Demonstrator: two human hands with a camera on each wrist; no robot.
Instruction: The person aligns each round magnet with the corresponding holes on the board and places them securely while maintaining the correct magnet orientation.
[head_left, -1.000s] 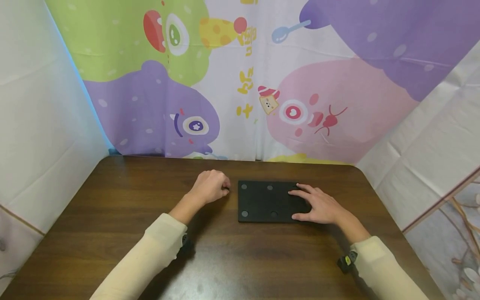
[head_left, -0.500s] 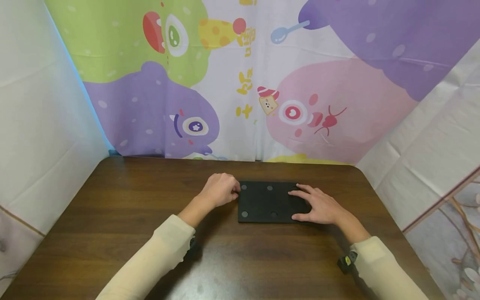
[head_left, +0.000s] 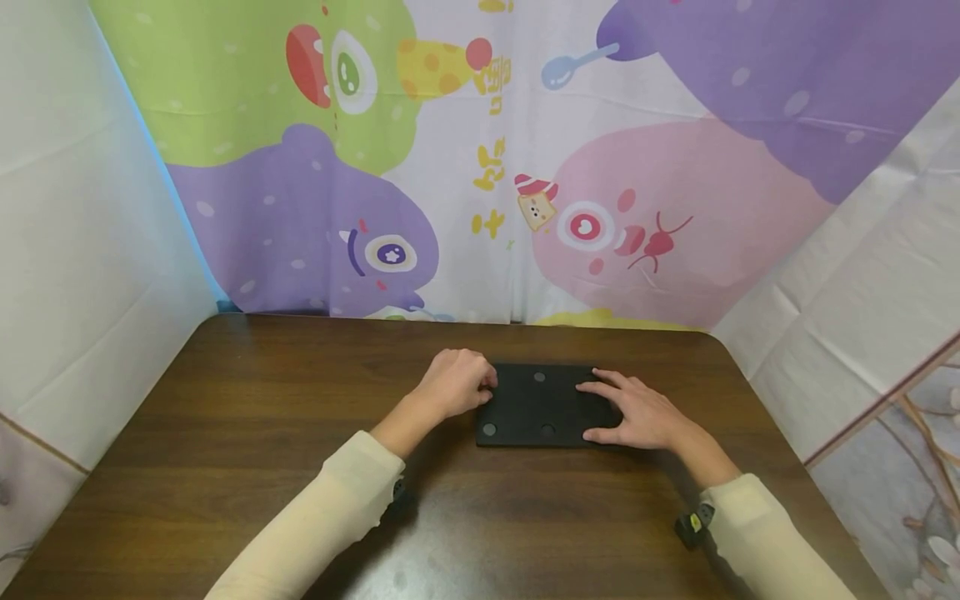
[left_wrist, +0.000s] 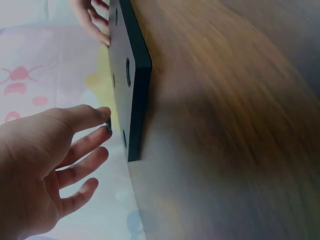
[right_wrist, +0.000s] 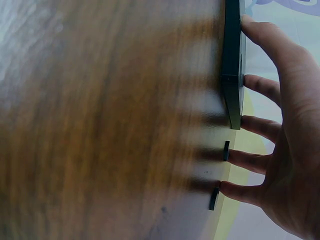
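Note:
A flat black rectangular board [head_left: 517, 408] lies on the table, with round grey and dark spots on its upper face. In the left wrist view these spots look like shallow round recesses. My left hand [head_left: 457, 383] is over the board's far left corner and hides the spot there. Its thumb and index finger pinch a small dark disc [left_wrist: 108, 123] close over the board; the other fingers are loosely bent. My right hand [head_left: 637, 412] rests with spread fingers on the board's right end. Two of its fingertips touch small dark pieces [right_wrist: 226, 150] beside the board.
The brown wooden table [head_left: 465, 517] has rounded far corners. A cartoon-printed curtain [head_left: 465, 275] hangs behind its far edge, and white sheets [head_left: 75, 208] stand at both sides. A small dark camera [head_left: 693, 525] sits on the right wrist.
My left hand has moved right, from beside the board to over its far left corner, covering the spot there. The right hand and the board have stayed in place.

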